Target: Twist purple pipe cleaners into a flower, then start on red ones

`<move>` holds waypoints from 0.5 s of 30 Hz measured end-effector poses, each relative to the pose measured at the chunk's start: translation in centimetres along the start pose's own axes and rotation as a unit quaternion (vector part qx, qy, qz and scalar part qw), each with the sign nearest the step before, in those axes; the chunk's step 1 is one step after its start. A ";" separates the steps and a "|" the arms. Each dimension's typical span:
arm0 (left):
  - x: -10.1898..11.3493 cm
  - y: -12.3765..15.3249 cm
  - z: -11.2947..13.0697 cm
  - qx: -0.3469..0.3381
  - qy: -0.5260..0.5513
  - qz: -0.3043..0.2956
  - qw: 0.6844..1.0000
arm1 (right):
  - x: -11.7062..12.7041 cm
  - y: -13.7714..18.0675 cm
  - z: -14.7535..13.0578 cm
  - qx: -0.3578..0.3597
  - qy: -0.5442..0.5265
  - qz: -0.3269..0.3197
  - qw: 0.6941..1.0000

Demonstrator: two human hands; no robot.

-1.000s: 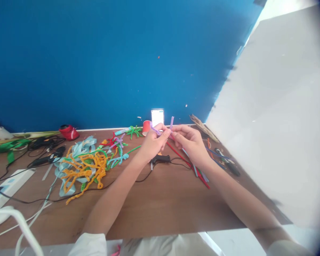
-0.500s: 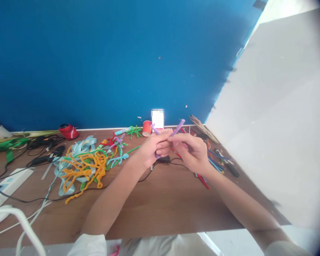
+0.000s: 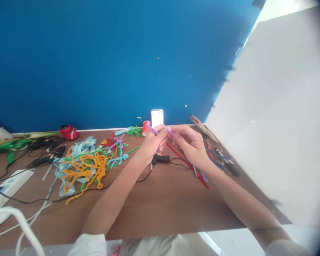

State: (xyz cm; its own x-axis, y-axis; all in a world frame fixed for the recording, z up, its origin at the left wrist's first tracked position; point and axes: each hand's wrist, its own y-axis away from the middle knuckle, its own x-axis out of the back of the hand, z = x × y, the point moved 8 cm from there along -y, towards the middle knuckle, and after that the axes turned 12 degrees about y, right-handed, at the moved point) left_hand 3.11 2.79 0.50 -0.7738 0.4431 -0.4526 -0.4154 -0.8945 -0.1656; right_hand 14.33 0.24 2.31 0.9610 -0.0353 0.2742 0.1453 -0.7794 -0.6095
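Note:
Purple pipe cleaner (image 3: 152, 128) is held between my two hands above the middle of the table. My left hand (image 3: 155, 142) is closed around it, and one end sticks out at the upper left past the fingers. The fingertips of my right hand (image 3: 188, 141) pinch its other part, close beside the left thumb. Below the hands lies a black glue gun (image 3: 161, 159) with its cord. Red pipe cleaners (image 3: 179, 153) stretch out under my right hand. Just behind the hands are a red paper cup (image 3: 145, 128) and an upright phone with a lit screen (image 3: 157, 117).
Left of the hands lie orange pipe cleaners (image 3: 96, 165) over light blue ribbon (image 3: 82, 146). Small green (image 3: 134, 132) and blue pipe-cleaner shapes (image 3: 120, 158) sit nearby. A power strip (image 3: 12, 186) is far left, pliers-like tool (image 3: 230, 166) at right. Blue wall (image 3: 109, 64) stands behind.
The purple end that stuck up by my right hand is now bent down between the fingertips. My right hand has shifted slightly left and up, and more of the glue gun shows.

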 end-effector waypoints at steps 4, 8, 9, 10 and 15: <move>-0.1 0.1 -0.4 0.050 0.045 -0.017 0.998 | 0.2 0.0 -0.7 0.064 0.032 -0.001 0.997; -0.2 0.0 -1.0 0.065 0.040 -0.029 0.997 | 0.8 -0.2 -1.7 0.115 0.115 0.009 0.987; -0.2 0.0 -1.2 0.064 0.027 -0.026 0.997 | 0.9 -0.2 -2.0 0.129 0.136 0.006 0.982; -0.2 -0.1 -1.4 0.059 0.012 -0.022 0.998 | 1.0 -0.3 -2.3 0.137 0.153 -0.001 0.979; 0.5 -0.5 -1.1 -0.016 -0.082 0.014 0.996 | 0.7 -0.8 -0.5 0.032 0.099 -0.071 0.992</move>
State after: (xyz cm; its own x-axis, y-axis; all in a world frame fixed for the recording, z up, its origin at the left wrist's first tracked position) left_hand 3.44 3.43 -0.57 -0.8530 0.4203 -0.3093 -0.3798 -0.9065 -0.1843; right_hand 14.73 0.52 3.36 0.8653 -0.0550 0.4982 0.2972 -0.7441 -0.5984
